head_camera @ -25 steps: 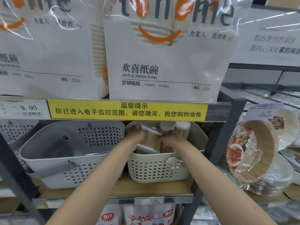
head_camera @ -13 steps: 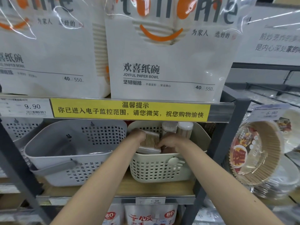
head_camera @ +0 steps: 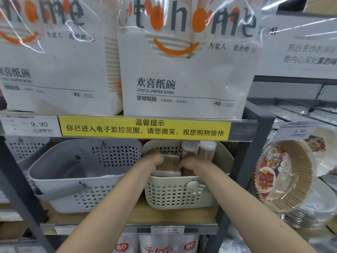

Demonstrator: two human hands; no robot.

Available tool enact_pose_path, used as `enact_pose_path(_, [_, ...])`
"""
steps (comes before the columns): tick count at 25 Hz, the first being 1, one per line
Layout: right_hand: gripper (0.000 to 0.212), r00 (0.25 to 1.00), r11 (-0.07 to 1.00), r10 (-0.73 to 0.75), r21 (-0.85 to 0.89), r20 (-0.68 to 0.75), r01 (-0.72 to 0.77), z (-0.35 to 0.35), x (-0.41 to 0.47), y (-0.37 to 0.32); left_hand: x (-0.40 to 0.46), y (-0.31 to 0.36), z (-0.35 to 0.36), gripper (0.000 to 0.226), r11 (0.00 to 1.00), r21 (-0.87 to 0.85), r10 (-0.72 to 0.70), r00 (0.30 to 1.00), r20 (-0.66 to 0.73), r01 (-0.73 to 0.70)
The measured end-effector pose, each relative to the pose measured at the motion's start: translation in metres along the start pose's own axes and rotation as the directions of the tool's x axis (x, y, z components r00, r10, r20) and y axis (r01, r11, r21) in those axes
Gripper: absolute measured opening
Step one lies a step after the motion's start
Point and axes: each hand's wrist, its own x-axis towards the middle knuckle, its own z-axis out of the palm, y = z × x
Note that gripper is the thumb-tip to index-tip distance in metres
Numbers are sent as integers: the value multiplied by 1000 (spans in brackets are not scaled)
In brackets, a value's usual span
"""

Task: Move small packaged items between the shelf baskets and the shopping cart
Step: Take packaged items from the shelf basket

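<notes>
Both hands reached into the cream basket point(head_camera: 179, 193) on the wooden shelf point(head_camera: 138, 216): the left hand point(head_camera: 155, 159) was curled against the left end of a clear pack of swabs point(head_camera: 170, 164), and the right hand point(head_camera: 189, 162) was closed on its right end, so the pack sat low in the basket between them. Two clear tubs point(head_camera: 198, 148) stood upright at the back of the same basket, just behind the right hand. A grey basket point(head_camera: 80, 177) sat just to the left, and a yellow notice point(head_camera: 145, 127) ran along the shelf edge above.
</notes>
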Motion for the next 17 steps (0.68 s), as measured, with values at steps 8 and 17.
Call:
enact_pose_path(8, [28, 997, 997, -51, -59, -50, 48, 1, -3, -2, -14, 6, -14, 9, 884, -437, -66, 970, 233, 165])
enact_pose_path(17, [29, 999, 983, -32, 180, -30, 37, -1, -15, -4, -23, 8, -14, 19, 905, -414, -41, 991, 128, 91])
